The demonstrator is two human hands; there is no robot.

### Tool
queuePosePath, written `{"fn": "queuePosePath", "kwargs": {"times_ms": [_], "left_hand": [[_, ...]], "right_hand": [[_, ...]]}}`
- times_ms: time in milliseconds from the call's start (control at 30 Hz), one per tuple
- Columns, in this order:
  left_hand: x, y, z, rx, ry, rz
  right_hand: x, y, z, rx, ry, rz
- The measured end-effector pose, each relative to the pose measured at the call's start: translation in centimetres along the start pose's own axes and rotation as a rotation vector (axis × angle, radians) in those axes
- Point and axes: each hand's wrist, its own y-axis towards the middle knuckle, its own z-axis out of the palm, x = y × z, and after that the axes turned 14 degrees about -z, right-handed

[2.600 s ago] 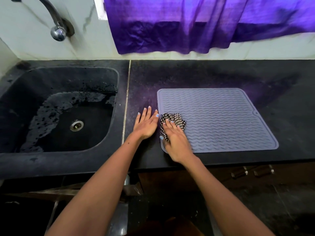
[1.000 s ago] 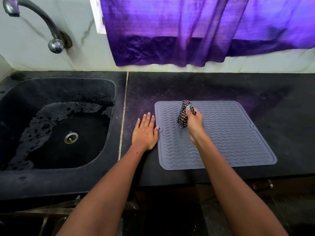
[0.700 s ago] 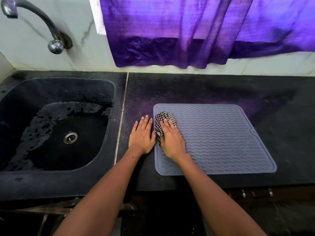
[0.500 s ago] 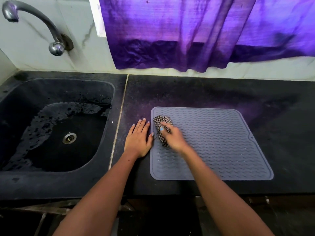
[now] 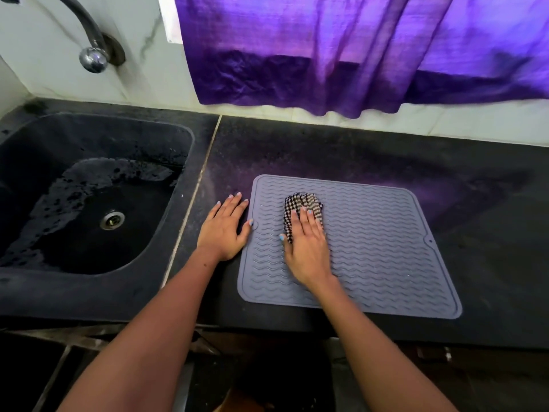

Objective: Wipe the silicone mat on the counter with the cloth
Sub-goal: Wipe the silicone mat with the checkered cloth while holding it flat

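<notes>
The flat silicone mat (image 5: pixel 371 248) is grey-blue with wavy lines; the crumpled cloth (image 5: pixel 301 203) has black-white checks; the hanging curtain (image 5: pixel 326 55) is purple.

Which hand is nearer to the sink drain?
Left. The left hand lies flat on the counter beside the mat, just right of the sink holding the drain. The right hand presses the cloth on the mat, farther right.

The mat (image 5: pixel 386 248) lies near the counter's (image 5: pixel 445 173) front edge, right of the sink (image 5: pixel 184 162); the cloth (image 5: pixel 301 205) sits on the mat's left part under the right hand (image 5: pixel 307 248), the left hand (image 5: pixel 224 230) on the counter touching the mat's left edge
</notes>
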Motion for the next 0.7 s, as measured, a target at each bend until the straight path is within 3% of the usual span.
{"fn": "queuePosePath", "kwargs": {"times_ms": [167, 233, 300, 333, 367, 433, 500, 600, 700], "left_hand": [[0.0, -0.1, -0.1, 0.006, 0.02, 0.001], [0.0, 0.0, -0.1, 0.01, 0.027, -0.001], [0.0, 0.0, -0.1, 0.011, 0.033, -0.002], [0.0, 0.0, -0.1, 0.014, 0.034, -0.004], [0.0, 0.0, -0.1, 0.014, 0.033, -0.004], [0.0, 0.0, -0.1, 0.01, 0.03, -0.003], [0.1, 0.0, -0.1, 0.012, 0.027, 0.001], [0.0, 0.0, -0.1, 0.01, 0.026, 0.001], [0.0, 0.1, 0.0, 0.017, 0.039, -0.001]], "right_hand": [[-0.7, 0.6, -0.7, -0.039, 0.096, 0.01], [-1.7, 1.2, -2.1, -0.081, 0.359, 0.138], [-2.9, 1.6, -5.0, -0.257, 0.817, 0.385], [-3.8, 1.6, -6.2, -0.368, 0.931, 0.475], [-4.5, 1.4, -7.4, -0.44, 0.907, 0.498], [-5.1, 0.7, -9.0, -0.439, 0.563, 0.366], [-4.5, -0.3, -8.9, -0.287, 0.276, 0.214], [-3.4, -2.2, -4.7, -0.02, 0.11, 0.105], [-3.1, -3.4, -1.1, -0.004, 0.044, 0.073]]}}
